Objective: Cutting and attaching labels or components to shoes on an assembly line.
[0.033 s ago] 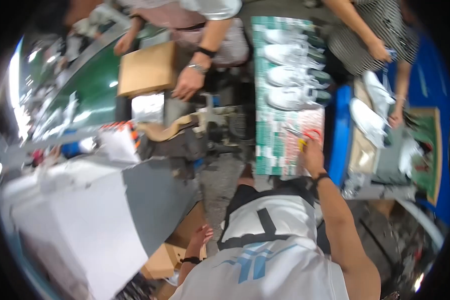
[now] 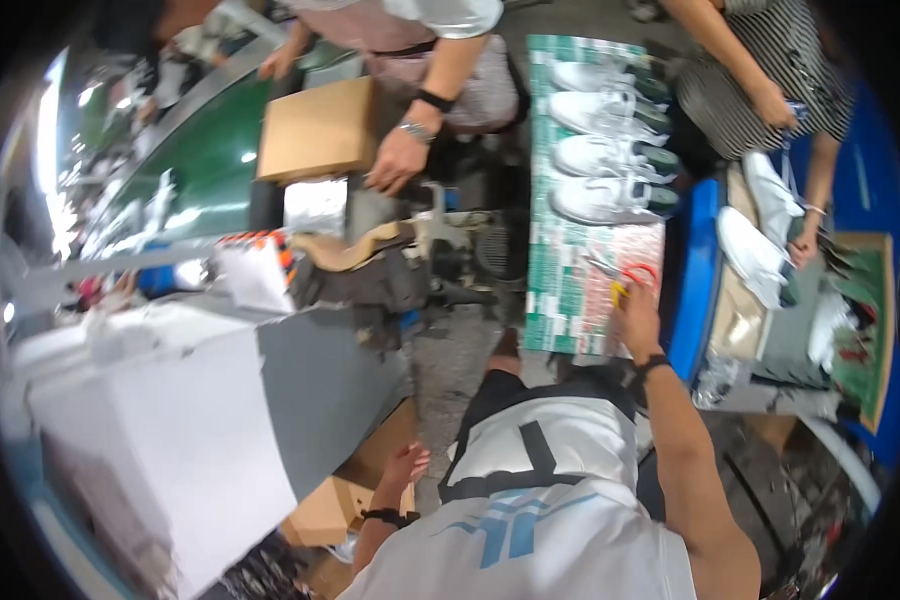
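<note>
The scissors (image 2: 635,275), red-handled, lie on the green patterned tabletop (image 2: 560,300) at its near right corner. The right hand (image 2: 635,318) reaches up to them; its fingers touch or curl at the handles, but whether they have closed on them cannot be told from this view. The left hand (image 2: 402,470) hangs low at the person's left side, fingers spread and holding nothing, just above a brown carton (image 2: 340,505) on the floor.

Judged step: taking up the scissors. The next move would call for the fingers to seat in the handle loops and lift clear of the tabletop without disturbing the shoes.

Four white shoes (image 2: 610,140) lie in a row on the far part of the same tabletop, well apart from the scissors. To the right stands a blue bin (image 2: 692,290) with more white shoes beside it. Across the tabletop, another person's hand (image 2: 395,165) rests by a cardboard box (image 2: 315,130). A large white box (image 2: 160,420) sits at the left.
</note>
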